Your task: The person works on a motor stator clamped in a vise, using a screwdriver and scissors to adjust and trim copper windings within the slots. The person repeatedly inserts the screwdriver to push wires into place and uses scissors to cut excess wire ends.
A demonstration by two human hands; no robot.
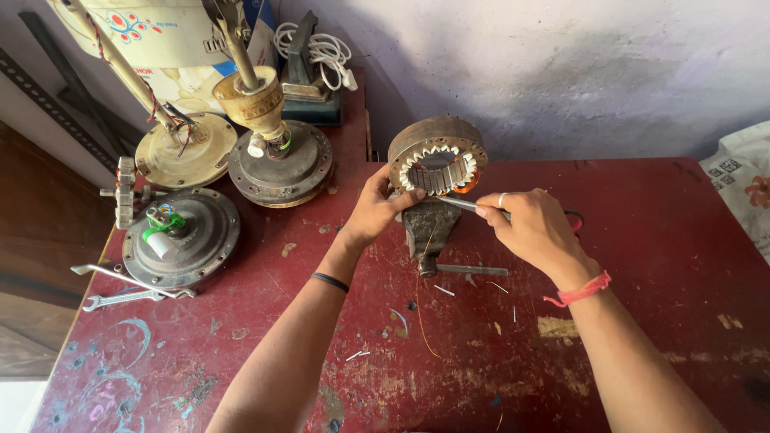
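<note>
A scuffed red worktop (497, 353) is standing against a pale, stained wall, and one person's two bare hands are working at its middle. One ring-shaped stator (437, 156), rusty brown outside with pale insulation lining its inner slots and copper wire showing at its right inner edge, is sitting upright in one small grey bench vise (425, 228) near the worktop's back edge. The left hand (375, 210) is gripping the stator's lower left rim, thumb pressing toward the inner ring. The right hand (533, 228) is clenching around one thin metal tool (465, 204), whose tip is reaching the bottom of the stator's opening; one ring is showing on a finger and one red thread is circling the wrist, while the left wrist is wearing one dark band. One strand of copper wire (421, 297) is trailing down from the vise across the worktop, with a few short wire scraps lying around it. To the left, three round fan motor housings are resting: one (183, 236) lying flat with green and white parts at its hub, and two (281, 164) standing behind it with rods rising from them. Two spanners (128, 290) are lying crossed beside the flat housing. One coil of white cable (325, 50) is sitting at the back.
</note>
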